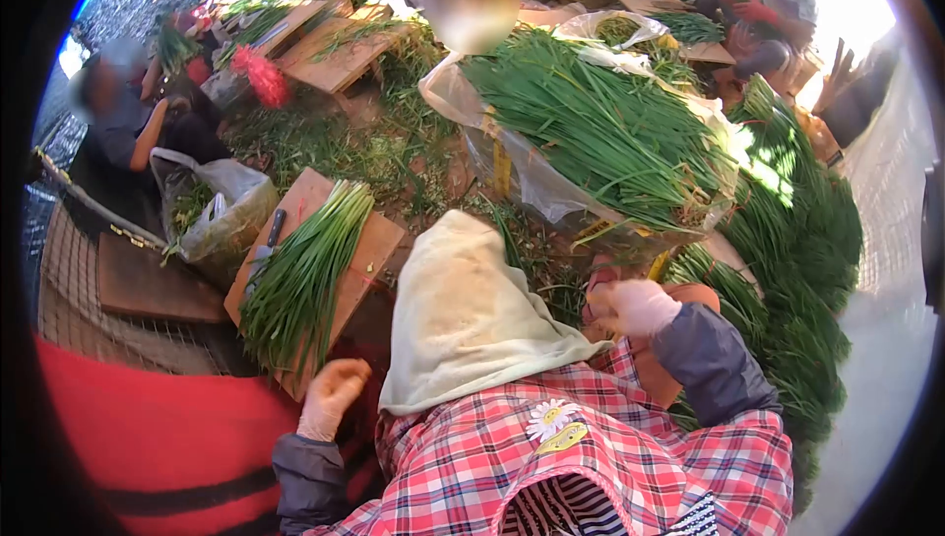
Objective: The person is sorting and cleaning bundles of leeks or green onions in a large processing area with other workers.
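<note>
My left hand (335,396), in a thin pale glove, is closed with its fingers curled, just off the lower right edge of a wooden board (379,236). A bundle of green garlic chives (313,265) lies across that board, its pale ends pointing away from me. Beside the bundle rests a knife with a dark handle (277,228). My right hand (640,310), gloved too, is drawn in with bent fingers over the right side of my lap; whether something small is in it, I cannot tell. A cream cloth (458,310) covers my knee between the hands.
A large clear bag (551,177) heaped with long chives (600,123) stands ahead. More chives (807,241) are piled along my right. A plastic bag of trimmings (221,216) sits left of the board. Other people work farther off, among more boards (340,49) and scattered leaves.
</note>
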`<state>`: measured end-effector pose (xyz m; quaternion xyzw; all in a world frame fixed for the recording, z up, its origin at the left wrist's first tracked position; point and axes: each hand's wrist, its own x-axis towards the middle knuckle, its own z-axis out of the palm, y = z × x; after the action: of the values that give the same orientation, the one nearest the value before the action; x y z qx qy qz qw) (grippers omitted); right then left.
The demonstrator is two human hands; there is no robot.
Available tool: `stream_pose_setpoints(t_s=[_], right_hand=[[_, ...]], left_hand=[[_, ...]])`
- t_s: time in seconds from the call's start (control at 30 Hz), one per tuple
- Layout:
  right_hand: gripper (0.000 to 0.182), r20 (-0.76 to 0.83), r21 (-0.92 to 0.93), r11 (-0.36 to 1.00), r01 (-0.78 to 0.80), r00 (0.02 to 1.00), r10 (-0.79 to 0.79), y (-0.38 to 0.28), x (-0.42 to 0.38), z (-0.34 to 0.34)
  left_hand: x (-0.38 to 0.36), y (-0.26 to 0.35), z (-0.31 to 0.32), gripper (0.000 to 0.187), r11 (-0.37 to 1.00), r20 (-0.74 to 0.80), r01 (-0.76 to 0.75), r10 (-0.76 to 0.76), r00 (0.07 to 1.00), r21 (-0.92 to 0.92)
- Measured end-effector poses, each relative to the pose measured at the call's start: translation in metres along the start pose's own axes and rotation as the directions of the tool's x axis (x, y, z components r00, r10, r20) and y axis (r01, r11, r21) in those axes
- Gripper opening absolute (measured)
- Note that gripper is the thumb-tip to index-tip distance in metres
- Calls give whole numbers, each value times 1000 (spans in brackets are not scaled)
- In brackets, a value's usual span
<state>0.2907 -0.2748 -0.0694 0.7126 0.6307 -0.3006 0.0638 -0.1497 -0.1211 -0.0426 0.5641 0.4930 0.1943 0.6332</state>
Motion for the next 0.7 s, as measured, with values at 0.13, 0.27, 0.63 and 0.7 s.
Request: stream_pose_setpoints(t_s=[0.13, 0.27, 0.63, 0.7], right_hand=[[69, -434, 357, 885, 298, 892, -125, -47, 39, 3], [85, -87, 349, 936, 51, 996, -22, -85, 134, 77], [76, -799, 87, 996, -33, 595, 89, -10, 77, -88], [97, -803, 87, 952, -294, 545, 242, 33, 75, -108]], left_hand=[[28, 3, 33, 56, 845, 68, -231, 226, 972, 483], [69, -10, 82, 58, 440, 251, -446, 433, 866, 779], [173, 53, 51, 54, 333, 307, -604, 629, 714, 724], [215, 21, 48, 57, 637, 167, -524, 534, 829, 565]])
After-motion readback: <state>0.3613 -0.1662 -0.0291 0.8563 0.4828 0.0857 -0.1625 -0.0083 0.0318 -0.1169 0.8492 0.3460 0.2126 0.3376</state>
